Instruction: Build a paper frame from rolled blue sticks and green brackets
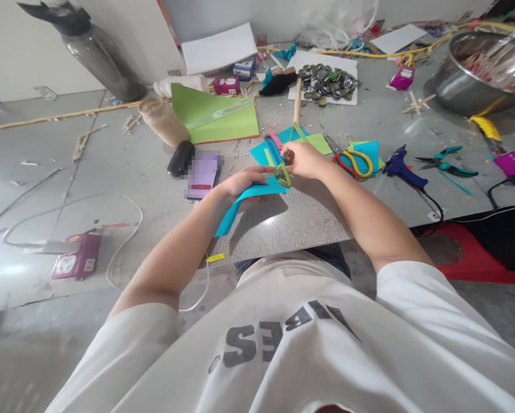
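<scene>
My left hand (249, 180) is closed on a sheet of blue paper (261, 189), its index finger stretched toward a green triangular loop (284, 179). The sheet is bent, and one corner rises off the table near its front edge. My right hand (304, 159) pinches at the top of this loop, which looks like a folded paper strip; its fingertips partly hide the grip. Just beyond the fingers lie more blue and green paper pieces, a pink piece (276, 139) and a wooden stick (297, 103). Scissors (356, 163) with red and yellow handles rest right of my right hand.
A phone (206, 176) and a green sheet (218, 117) lie left of my hands. Bottle caps (328, 83) are heaped behind. To the right are a blue glue gun (404, 166), pliers (449, 163) and a steel bowl (459, 86). A white cable loops over the left side.
</scene>
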Demonstrator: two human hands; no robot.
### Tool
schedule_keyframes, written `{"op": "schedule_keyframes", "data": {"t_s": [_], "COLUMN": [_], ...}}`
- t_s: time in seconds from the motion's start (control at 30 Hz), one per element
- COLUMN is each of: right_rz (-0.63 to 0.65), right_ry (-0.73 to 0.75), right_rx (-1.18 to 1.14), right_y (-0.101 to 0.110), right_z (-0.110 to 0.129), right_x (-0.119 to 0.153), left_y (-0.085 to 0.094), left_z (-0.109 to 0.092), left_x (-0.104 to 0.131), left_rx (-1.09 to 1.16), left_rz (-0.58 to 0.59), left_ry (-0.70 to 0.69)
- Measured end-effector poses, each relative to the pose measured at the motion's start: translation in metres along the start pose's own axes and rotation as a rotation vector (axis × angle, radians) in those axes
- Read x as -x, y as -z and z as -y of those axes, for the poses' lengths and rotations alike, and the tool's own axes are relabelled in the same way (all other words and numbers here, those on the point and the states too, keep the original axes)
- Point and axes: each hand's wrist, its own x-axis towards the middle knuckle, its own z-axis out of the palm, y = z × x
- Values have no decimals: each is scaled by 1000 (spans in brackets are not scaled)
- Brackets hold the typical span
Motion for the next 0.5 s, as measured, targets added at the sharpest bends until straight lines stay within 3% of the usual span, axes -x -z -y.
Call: {"op": "schedule_keyframes", "data": {"t_s": [0.1,0.23,0.5], "right_rz": [-7,7,5], "right_ry": [28,79,25], "right_rx": [24,33,39], "right_y": [-3,1,39], "right_z": [5,5,-14], "right_x": [2,4,16], "left_y": [0,-2,-7], "left_z": [-1,2,10], "left_x": [-5,-9,-15], "left_rx": [35,132,208], "left_rz": [61,73,17], "left_ry": [65,28,-19]}}
